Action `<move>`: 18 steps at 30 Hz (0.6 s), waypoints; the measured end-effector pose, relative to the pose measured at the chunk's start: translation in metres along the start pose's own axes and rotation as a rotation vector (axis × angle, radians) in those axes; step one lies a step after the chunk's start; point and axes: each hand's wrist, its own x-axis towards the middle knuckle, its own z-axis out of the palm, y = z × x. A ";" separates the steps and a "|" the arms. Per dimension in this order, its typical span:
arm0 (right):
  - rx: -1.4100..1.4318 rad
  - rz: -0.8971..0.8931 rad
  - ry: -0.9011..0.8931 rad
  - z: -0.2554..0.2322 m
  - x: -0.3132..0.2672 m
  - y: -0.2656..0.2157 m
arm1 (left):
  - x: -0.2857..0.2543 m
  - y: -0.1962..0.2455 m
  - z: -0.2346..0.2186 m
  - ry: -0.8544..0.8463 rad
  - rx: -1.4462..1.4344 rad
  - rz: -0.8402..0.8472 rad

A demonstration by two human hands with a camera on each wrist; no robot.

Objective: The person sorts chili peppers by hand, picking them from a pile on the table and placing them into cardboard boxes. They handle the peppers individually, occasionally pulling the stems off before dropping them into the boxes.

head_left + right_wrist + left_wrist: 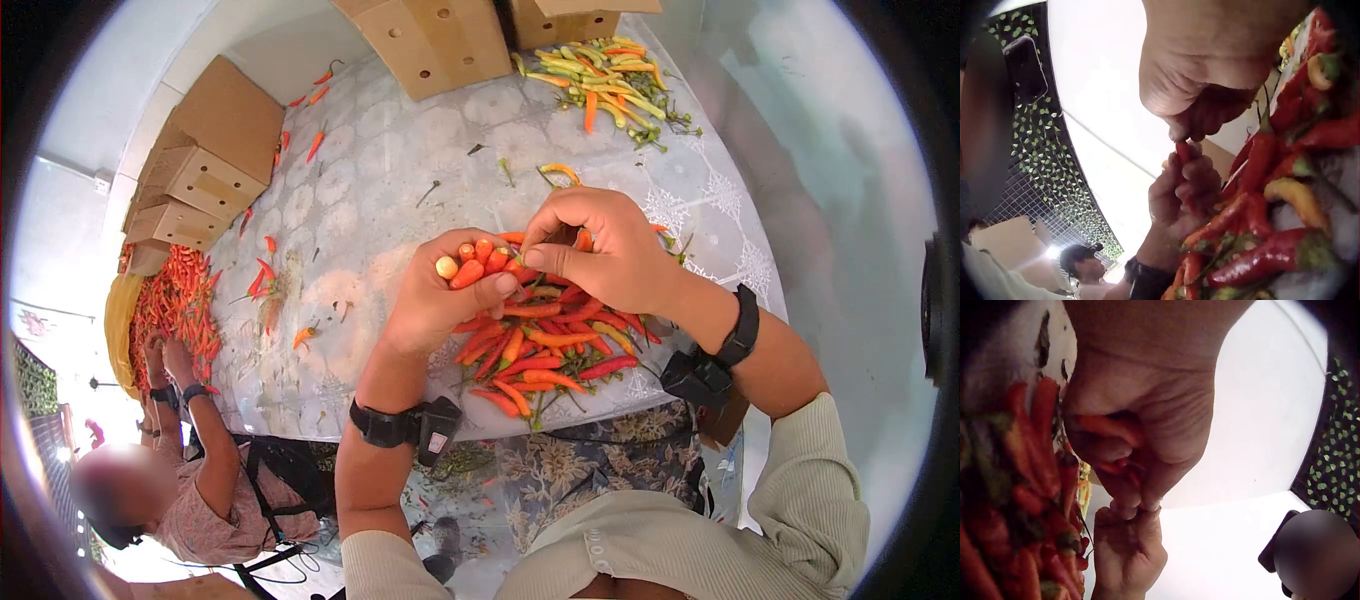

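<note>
My left hand [425, 300] grips a small bunch of red and orange chili peppers [467, 274], their pale, stemless ends pointing up. Thumb and forefinger of my right hand [610, 250] pinch the stem end of one red chili pepper [1183, 150], whose body stays in the left fingers. Part of another orange chili shows inside the curl of the right hand. Both hands meet above a heap of red, orange and yellow chilies [545, 365], many with green stems. In the left wrist view, an orange chili [1113, 429] lies across the left palm.
Yellow-green chilies and loose stems form another pile [625, 75] at the far right. Cardboard boxes [430, 45] stand at the back and left. Another person's hands [170, 358] work at a big red chili heap [180, 300]. Stray chilies [305, 336] dot the covered table [350, 200].
</note>
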 end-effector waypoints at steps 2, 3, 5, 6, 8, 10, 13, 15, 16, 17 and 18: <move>0.087 0.044 -0.047 -0.001 -0.001 0.002 | -0.001 0.002 0.001 -0.022 -0.005 0.001; 0.128 0.042 -0.068 -0.002 0.000 0.004 | -0.002 0.001 0.001 -0.022 -0.011 -0.005; 0.210 0.079 -0.129 -0.005 0.001 0.006 | -0.003 0.000 0.001 -0.021 -0.024 -0.012; 0.252 0.117 -0.169 -0.006 0.002 0.006 | -0.004 0.001 0.000 -0.042 -0.031 -0.025; 0.360 0.163 -0.225 -0.008 0.003 0.008 | -0.004 0.001 -0.003 -0.083 -0.045 -0.052; 0.495 0.185 -0.258 -0.006 0.002 0.011 | -0.003 -0.002 -0.004 -0.108 -0.017 -0.010; 0.680 0.232 -0.284 -0.005 0.003 0.010 | -0.004 -0.002 -0.001 -0.118 -0.074 0.022; 0.664 0.236 -0.226 -0.005 0.004 0.010 | -0.003 0.001 -0.001 -0.118 -0.082 0.026; 0.653 0.236 -0.199 -0.005 0.005 0.010 | -0.001 0.002 -0.002 -0.118 -0.058 0.025; 0.664 0.252 -0.129 -0.006 0.006 0.010 | 0.000 0.003 -0.003 -0.116 -0.035 0.022; 0.676 0.271 -0.059 -0.006 0.007 0.010 | 0.000 0.003 -0.001 -0.106 -0.009 0.014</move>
